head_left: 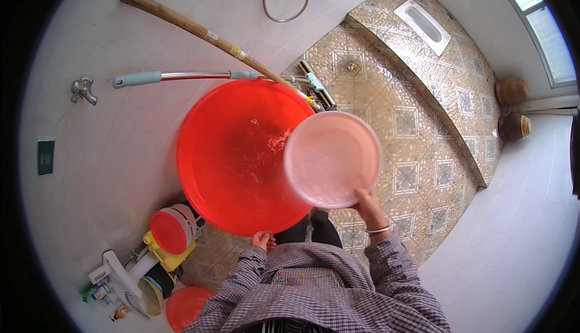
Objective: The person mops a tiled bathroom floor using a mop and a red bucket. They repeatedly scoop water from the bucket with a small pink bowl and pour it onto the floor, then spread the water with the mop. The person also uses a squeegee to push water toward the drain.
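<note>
My right hand [369, 208], with a bangle on the wrist, grips the near right rim of a pale pink plastic basin [333, 158]. The basin is held over the right side of a large red plastic tub [217, 170]. Water [278, 141] splashes in the tub beside the basin's left edge. A wet shine shows inside the basin, but how much water it holds is unclear. My left hand [263, 240] has curled fingers at the tub's near rim; whether it grips the rim cannot be made out.
A wooden pole [181, 20] and a squeegee handle [195, 75] lean behind the tub. A tap [84, 90] is on the left wall. A red-lidded bucket [168, 232] and another red basin [188, 308] stand lower left. A raised step [421, 92] bears a squat toilet [423, 25].
</note>
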Demonstrator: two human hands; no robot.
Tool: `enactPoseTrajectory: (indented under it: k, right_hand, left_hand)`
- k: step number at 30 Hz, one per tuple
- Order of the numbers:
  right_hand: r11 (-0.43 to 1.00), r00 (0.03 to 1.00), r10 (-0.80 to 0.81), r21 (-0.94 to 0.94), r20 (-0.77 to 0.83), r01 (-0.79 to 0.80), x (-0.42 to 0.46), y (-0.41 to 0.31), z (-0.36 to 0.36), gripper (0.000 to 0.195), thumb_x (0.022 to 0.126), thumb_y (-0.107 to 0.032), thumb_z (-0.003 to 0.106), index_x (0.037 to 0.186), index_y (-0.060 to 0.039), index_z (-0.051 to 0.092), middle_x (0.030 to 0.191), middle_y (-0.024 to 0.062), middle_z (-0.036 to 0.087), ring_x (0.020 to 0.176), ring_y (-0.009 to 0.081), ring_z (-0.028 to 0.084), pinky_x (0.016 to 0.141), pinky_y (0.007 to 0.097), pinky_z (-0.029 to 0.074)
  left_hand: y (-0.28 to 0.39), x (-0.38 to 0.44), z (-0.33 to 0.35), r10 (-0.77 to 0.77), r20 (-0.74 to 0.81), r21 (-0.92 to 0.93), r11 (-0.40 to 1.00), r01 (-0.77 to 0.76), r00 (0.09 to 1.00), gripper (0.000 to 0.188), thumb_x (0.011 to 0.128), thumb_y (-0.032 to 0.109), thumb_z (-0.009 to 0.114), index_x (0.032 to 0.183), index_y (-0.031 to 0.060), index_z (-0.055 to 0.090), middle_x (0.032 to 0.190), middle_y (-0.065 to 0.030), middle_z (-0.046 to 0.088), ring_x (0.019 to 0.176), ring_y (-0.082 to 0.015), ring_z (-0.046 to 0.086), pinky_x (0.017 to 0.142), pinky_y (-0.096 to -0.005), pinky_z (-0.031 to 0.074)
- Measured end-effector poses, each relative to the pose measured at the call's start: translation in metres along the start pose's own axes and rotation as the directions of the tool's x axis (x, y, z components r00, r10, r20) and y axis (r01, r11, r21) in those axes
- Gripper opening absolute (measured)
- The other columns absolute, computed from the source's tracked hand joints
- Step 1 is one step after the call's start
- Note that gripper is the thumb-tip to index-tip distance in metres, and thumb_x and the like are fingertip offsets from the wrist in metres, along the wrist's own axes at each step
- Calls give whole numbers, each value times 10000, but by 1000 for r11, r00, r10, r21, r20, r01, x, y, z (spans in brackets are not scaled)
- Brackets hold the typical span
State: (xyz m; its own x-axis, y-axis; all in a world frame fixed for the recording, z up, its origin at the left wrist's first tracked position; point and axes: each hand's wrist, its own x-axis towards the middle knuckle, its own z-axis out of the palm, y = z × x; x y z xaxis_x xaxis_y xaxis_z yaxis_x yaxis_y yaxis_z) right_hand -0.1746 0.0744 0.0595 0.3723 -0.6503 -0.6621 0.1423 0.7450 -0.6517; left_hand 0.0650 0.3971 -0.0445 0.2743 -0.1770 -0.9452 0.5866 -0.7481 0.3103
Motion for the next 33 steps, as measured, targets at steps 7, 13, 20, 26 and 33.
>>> enactPoseTrajectory:
  k: [7,13,20,26,33]
  right_hand:
    - [962,954,-234,-187,-187,199,-5,-72,-67,524,811,-51,440,1310,95,377,1125,233,576,891,353,680,649,433,632]
    - [937,903,-309,-261,-299,234,25,-80,-119,574,764,-64,443,1313,88,369,1117,239,571,880,368,680,646,441,632]
    - [953,845,-300,-102,-443,285,22,-35,-184,585,751,-24,435,1319,85,355,1142,227,547,934,380,658,688,475,628]
    - [949,782,-173,112,-599,296,-21,-1,-242,582,747,23,414,1323,70,351,1157,229,548,982,402,644,736,526,617]
    - [952,690,-219,3,-690,305,-60,-1,-255,535,774,3,416,1304,64,383,1113,217,570,952,383,656,706,529,624]
  left_hand:
    - [-8,-2,2,2,13,50,999,-3,1000,246,1019,182,447,1125,11,588,842,-126,649,658,-198,635,579,-323,554]
    - [-17,-11,0,-21,20,-11,1000,22,1000,236,1017,176,447,1142,19,572,833,-132,644,649,-197,633,570,-331,554]
    - [-20,-7,-2,-25,21,44,999,24,999,235,1015,173,441,1147,25,568,818,-125,635,622,-205,623,559,-334,545]
    - [-9,2,10,-39,70,146,989,29,997,246,1018,174,416,1145,23,563,812,-129,624,608,-213,615,545,-336,535]
    - [1,12,17,-79,98,202,978,58,992,240,1013,174,449,1155,18,562,820,-132,639,627,-202,628,542,-329,546]
